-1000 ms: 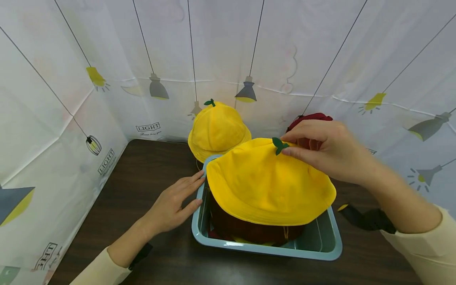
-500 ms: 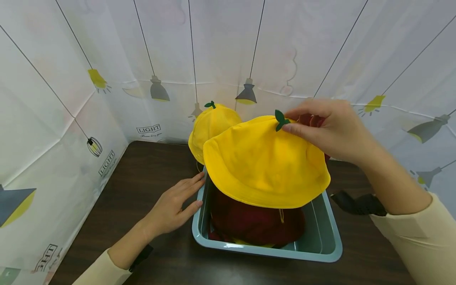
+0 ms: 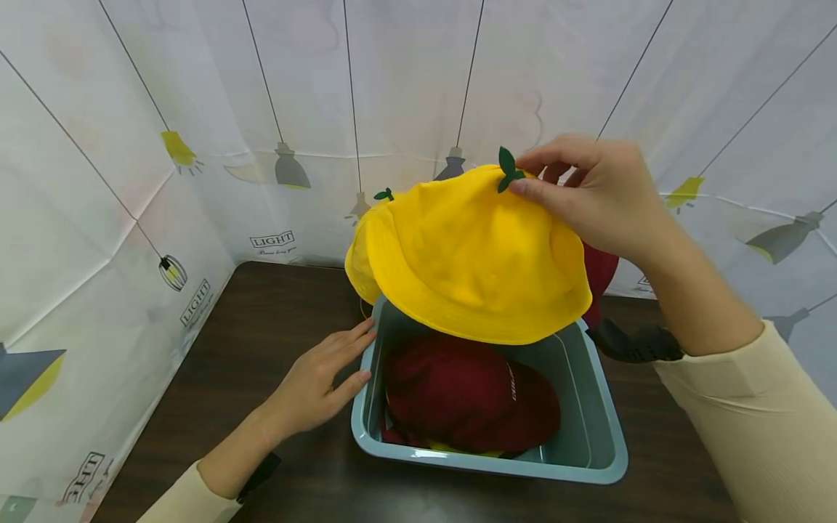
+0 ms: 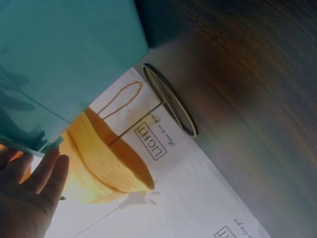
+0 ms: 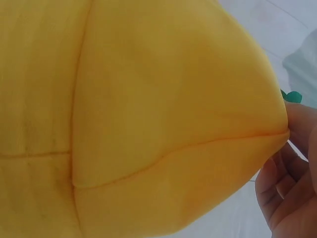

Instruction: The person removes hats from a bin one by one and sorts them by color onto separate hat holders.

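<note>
Left wrist view alone shows the wire stand [image 4: 163, 102] beneath the rear yellow hat [image 4: 106, 158].
Right hand [image 3: 591, 192], arm raised, pinches the front yellow hat [image 3: 477, 254] by its crown, above the blue bin [image 3: 490, 463]; left hand [image 3: 327, 370] touches the rim, fingers extended.

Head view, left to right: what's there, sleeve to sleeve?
left sleeve → left hand → held yellow hat → right hand → right sleeve. Left out: blue bin, overlapping the hat's span.
</note>
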Tool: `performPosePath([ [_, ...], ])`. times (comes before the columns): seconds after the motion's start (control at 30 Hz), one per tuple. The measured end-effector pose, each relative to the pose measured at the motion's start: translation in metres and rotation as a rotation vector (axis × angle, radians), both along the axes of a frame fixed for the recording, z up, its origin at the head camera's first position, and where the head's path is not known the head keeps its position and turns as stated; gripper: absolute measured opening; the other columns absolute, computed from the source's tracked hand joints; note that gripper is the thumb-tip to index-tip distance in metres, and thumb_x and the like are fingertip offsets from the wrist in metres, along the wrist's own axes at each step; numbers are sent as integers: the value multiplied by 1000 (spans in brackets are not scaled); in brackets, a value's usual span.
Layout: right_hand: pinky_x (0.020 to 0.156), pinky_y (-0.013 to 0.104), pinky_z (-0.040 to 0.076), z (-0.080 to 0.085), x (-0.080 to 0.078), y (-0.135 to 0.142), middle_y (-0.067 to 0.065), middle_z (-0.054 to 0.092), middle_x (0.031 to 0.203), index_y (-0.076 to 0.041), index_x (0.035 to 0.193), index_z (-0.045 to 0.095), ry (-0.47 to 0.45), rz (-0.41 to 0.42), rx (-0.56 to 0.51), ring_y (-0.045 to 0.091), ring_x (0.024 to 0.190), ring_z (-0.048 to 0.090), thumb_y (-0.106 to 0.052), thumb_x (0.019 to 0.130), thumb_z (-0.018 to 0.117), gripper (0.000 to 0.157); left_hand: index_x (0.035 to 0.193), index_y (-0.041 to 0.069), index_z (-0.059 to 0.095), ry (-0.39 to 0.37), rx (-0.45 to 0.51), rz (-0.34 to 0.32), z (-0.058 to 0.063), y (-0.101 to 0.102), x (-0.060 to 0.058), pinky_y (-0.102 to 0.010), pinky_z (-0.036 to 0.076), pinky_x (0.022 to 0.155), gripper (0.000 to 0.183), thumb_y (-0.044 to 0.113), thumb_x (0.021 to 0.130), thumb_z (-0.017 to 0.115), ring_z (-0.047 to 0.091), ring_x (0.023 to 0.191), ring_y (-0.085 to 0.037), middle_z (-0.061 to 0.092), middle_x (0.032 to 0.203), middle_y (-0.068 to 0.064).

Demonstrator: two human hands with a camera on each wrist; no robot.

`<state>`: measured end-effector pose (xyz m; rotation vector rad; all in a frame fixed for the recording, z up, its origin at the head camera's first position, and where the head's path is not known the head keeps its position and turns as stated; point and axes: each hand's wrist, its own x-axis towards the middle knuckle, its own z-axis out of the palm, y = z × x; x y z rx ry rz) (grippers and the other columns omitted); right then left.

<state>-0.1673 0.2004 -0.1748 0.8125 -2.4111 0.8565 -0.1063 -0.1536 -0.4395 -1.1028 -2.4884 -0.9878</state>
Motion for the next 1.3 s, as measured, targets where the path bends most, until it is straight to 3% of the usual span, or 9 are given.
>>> performPosePath([
  [0.3, 73, 15, 51, 23, -14, -22, 3, 73, 95, -4, 113, 81, 16, -67, -20, 11, 84, 59, -17, 97, 78, 21, 155, 3, 50, 37, 10, -5, 0, -1, -1, -53, 47, 111, 58, 20, 102, 65, 51, 141, -26, 42, 165, -9],
  [0.5, 73, 14, 53, 30, -26, -37, 3, 72, 98, -6, 117, 80, -60, -73, -50, 13, 86, 60, -21, 97, 77, 25, 156, 4, 49, 30, -1, 6, 2, -2, 0, -51, 46, 113, 59, 20, 101, 66, 51, 142, -24, 42, 165, -7],
  [0.77, 73, 15, 52, 25, -43, -58, 8, 73, 103, -5, 117, 80, -89, -56, -73, 12, 86, 59, -19, 98, 76, 24, 156, 4, 49, 28, 2, 8, 0, -3, 3, -51, 45, 113, 58, 21, 102, 64, 50, 142, -24, 40, 166, -6],
  [1.3, 84, 20, 51, -3, -72, -74, 8, 72, 113, -4, 123, 76, -44, -181, -39, 16, 95, 60, -21, 102, 70, 28, 156, 6, 49, 31, 3, 8, 0, -3, 3, -51, 46, 112, 59, 20, 101, 65, 51, 141, -24, 41, 166, -5],
])
